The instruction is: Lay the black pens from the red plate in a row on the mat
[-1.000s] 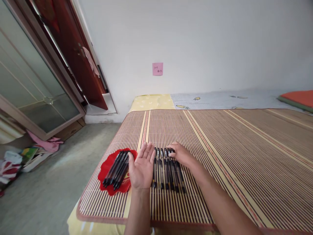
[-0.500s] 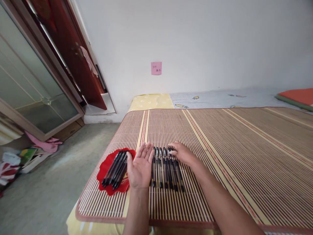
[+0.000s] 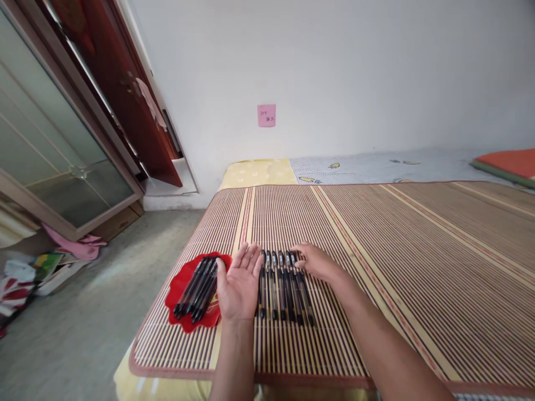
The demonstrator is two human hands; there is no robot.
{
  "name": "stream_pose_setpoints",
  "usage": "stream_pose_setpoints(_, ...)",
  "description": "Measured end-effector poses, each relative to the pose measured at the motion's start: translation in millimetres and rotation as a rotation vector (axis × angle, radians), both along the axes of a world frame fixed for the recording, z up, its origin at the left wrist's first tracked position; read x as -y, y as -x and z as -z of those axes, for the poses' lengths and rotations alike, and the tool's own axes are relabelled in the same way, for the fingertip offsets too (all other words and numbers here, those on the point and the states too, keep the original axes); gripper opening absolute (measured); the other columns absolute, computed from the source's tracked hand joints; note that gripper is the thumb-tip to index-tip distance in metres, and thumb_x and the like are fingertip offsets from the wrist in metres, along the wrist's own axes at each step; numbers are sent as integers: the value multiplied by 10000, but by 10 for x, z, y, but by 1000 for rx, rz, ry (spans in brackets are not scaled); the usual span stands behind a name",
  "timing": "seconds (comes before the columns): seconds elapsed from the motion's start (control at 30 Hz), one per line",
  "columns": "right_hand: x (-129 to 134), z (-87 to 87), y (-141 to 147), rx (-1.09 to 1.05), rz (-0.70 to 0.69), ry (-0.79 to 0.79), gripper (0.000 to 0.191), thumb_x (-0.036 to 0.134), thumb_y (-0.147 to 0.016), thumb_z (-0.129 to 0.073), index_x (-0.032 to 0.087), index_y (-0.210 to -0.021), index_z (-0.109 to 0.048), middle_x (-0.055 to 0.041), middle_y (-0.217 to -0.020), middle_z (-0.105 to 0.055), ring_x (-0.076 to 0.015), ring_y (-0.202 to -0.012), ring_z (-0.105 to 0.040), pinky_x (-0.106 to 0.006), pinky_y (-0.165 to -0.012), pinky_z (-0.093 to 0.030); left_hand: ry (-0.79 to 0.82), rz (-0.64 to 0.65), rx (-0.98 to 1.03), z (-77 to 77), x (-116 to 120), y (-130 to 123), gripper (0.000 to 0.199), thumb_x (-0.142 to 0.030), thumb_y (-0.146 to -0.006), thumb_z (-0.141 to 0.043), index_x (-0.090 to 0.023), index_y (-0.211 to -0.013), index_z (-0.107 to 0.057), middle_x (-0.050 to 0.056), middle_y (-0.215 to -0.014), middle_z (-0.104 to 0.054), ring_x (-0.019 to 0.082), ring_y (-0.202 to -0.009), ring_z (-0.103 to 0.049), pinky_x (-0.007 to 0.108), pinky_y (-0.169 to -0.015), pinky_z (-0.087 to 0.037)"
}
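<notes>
Fingers [image 3: 249,257] of the left hand [image 3: 239,291] are stretched out almost straight, the bare palm turned upward. By this hand, a row of black pens [image 3: 289,287] is bordered on its left side, the nearest pen lying just beside the palm. The right hand [image 3: 318,262] is curled over the far end of the row, its thumb and forefinger held apart near the caps of the rightmost pens; whether any is touched cannot be told. To the left, more black pens [image 3: 199,289] are piled on a scalloped red plate [image 3: 174,287], set on the striped mat [image 3: 317,351].
</notes>
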State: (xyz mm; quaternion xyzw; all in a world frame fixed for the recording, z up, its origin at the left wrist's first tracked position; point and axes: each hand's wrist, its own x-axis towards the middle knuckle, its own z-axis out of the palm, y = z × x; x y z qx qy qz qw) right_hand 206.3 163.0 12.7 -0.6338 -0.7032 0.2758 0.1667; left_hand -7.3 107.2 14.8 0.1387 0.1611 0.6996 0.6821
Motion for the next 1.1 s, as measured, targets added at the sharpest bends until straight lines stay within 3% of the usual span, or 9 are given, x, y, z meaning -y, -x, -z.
stream_pose_setpoints(0.13,-8,22,-34,-17,-8,3,393,168,-850,-716,275,-1228,-710,-92,-1380,-616,-286,-1207,-616,-455,-1014,-455,9,-9,5,-11,0,8,631,-600,-981,-425,-77,-1248,-657,231,-1294,-665,326,-1326,-555,468,-1123,-425)
stream_pose_setpoints(0.3,186,-102,-121,-227,141,-68,369,228,-888,-668,235,-1256,-680,-115,-1303,-664,-266,-1098,-662,-437,-926,-517,9,6,-1,-19,-2,21,628,-616,-976,-424,-88,-1212,-669,210,-1266,-674,321,-1268,-594,440,-1057,-476)
stream_pose_setpoints(0.4,406,-189,-183,-529,261,-245,202,333,-920,-624,201,-1042,-716,-85,-979,-735,-220,-894,-692,-365,-792,-551,-26,36,-26,-25,21,1,446,-535,-960,-544,-126,-1048,-695,117,-974,-724,210,-920,-704,299,-775,-558)
stream_pose_setpoints(0.47,544,-231,-211,-761,353,-346,229,415,-924,-617,201,-861,-670,-30,-756,-671,-175,-703,-648,-316,-674,-539,-95,75,-44,-35,51,-23,253,-386,-933,-653,-158,-824,-646,-1,-675,-603,98,-584,-580,206,-548,-456)
stream_pose_setpoints(0.53,644,-273,-221,-986,422,-415,324,477,-929,-606,215,-741,-570,18,-663,-568,-132,-590,-561,-272,-584,-500,-147,126,-63,-47,81,-45,332,-287,-909,-696,-179,-656,-511,-70,-533,-407,59,-437,-375,194,-453,-331)
stream_pose_setpoints(0.63,705,-344,-201,-1252,453,-521,436,497,-935,-600,224,-650,-413,52,-629,-425,-96,-523,-436,-223,-489,-409,-151,167,-95,-51,109,-63,463,-273,-906,-695,-199,-582,-372,-90,-495,-274,65,-415,-252,212,-441,-277)
stream_pose_setpoints(0.73,697,-392,-162,-1342,447,-564,476,491,-940,-595,224,-631,-351,59,-624,-360,-88,-506,-374,-215,-451,-347,-144,140,-123,-31,108,-61,494,-250,-889,-703,-202,-571,-327,-98,-484,-222,66,-410,-214,218,-438,-256)
stream_pose_setpoints(1.1,707,-397,-179,-1373,465,-555,414,491,-931,-612,217,-658,-464,46,-640,-432,-90,-524,-439,-223,-471,-384,-135,91,-208,-31,95,-62,545,-111,-789,-752,-206,-607,-248,-111,-503,-232,45,-405,-210,207,-433,-204)
